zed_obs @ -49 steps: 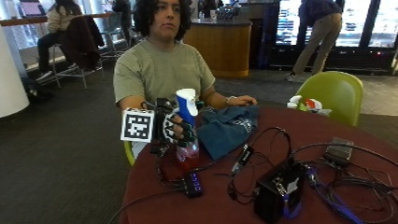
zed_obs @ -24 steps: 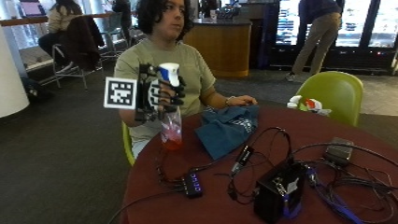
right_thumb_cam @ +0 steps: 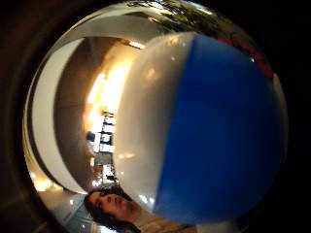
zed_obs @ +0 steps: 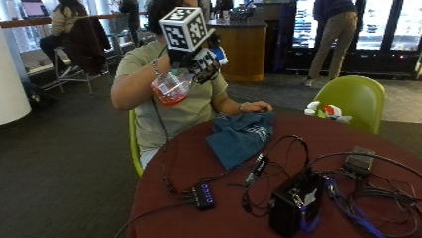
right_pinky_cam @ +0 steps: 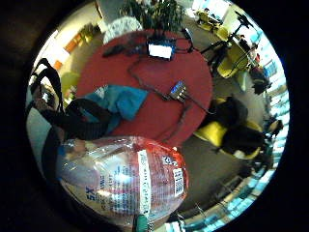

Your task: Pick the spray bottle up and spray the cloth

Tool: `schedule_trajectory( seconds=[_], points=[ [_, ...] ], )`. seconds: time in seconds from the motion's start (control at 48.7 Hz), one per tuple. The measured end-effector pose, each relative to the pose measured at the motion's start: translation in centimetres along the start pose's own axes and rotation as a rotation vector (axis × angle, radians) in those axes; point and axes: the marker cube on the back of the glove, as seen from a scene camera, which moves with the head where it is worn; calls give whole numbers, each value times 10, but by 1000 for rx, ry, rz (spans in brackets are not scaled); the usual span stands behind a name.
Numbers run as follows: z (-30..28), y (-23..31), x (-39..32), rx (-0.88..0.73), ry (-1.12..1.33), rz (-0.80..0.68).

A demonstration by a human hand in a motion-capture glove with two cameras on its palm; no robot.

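Observation:
The spray bottle [zed_obs: 173, 88] is clear with red liquid and a blue and white spray head [zed_obs: 218, 53]. My gloved right hand [zed_obs: 196, 61] grips its neck and holds it tilted in the air at chest height, above and behind the table's near-left edge. The blue cloth [zed_obs: 240, 136] lies crumpled on the red round table [zed_obs: 198, 173], below and to the right of the bottle. A bare left hand [zed_obs: 257, 106] rests at the cloth's far edge. In the little finger side view the bottle [right_pinky_cam: 125, 183] sits close to the palm, with the cloth [right_pinky_cam: 120, 101] beyond it. The spray head [right_thumb_cam: 209, 131] fills the thumb side view.
Black cables, a small hub [zed_obs: 203, 195] and a black box [zed_obs: 296, 203] cover the table's near and right side. A small white and red object [zed_obs: 326, 110] sits at the far edge by a green chair [zed_obs: 352, 99].
My hand has lifted the bottle from just above the table to chest height and tilted it. The cloth has stayed in place.

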Motion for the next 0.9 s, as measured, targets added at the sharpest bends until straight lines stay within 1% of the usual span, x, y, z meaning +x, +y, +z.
schedule_trajectory(
  seconds=[0.103, 0.164, 0.246, 0.328, 0.513, 0.657, 0.8, 0.903],
  points=[
    [33, -15, -15, -253, 126, 35],
    [56, -23, -20, -377, 180, 54],
    [89, -32, -24, -514, 230, 61],
    [121, -39, -25, -603, 263, 79],
    [176, -51, -14, -733, 348, 123],
    [197, -56, -6, -786, 353, 146],
    [195, -60, -7, -779, 307, 148],
    [180, -63, -16, -715, 227, 119]
  ],
)
